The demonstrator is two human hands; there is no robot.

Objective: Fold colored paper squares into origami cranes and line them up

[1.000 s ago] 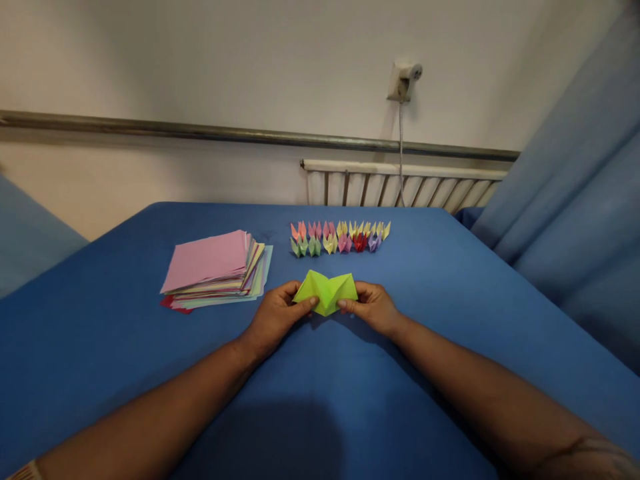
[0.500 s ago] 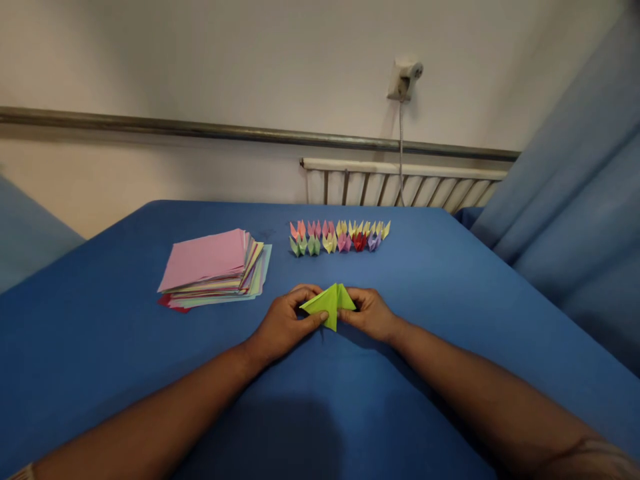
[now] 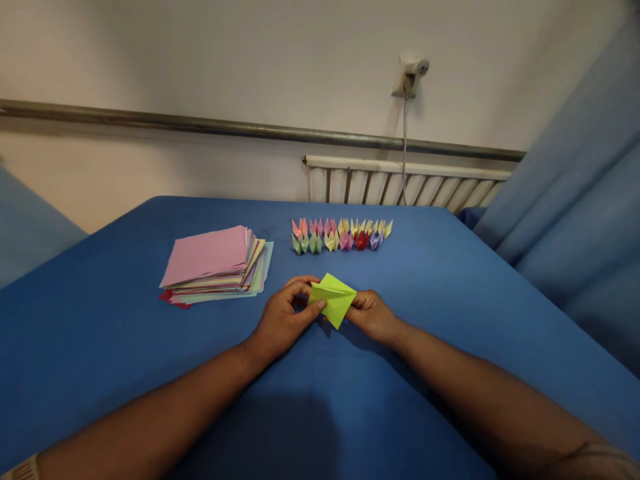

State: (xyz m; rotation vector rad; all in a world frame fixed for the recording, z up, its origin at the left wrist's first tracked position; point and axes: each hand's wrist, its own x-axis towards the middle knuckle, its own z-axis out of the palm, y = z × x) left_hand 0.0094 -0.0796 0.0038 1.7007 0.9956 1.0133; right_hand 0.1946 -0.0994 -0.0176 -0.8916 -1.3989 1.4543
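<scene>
Blue desk before a pale wall. Between small paper birds and me, right of a paper stack, my left hand pinches a folded green paper, thumb on top; my right hand grips its right corner, fingertips partly hidden. It looks light, thin, easily creased, best held gently by its folded edges.

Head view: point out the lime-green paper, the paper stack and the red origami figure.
Lime-green paper (image 3: 339,301): head view, middle of its folded face.
Paper stack (image 3: 206,257): head view, pink top sheet.
Red origami figure (image 3: 361,241): head view, its body.
</scene>
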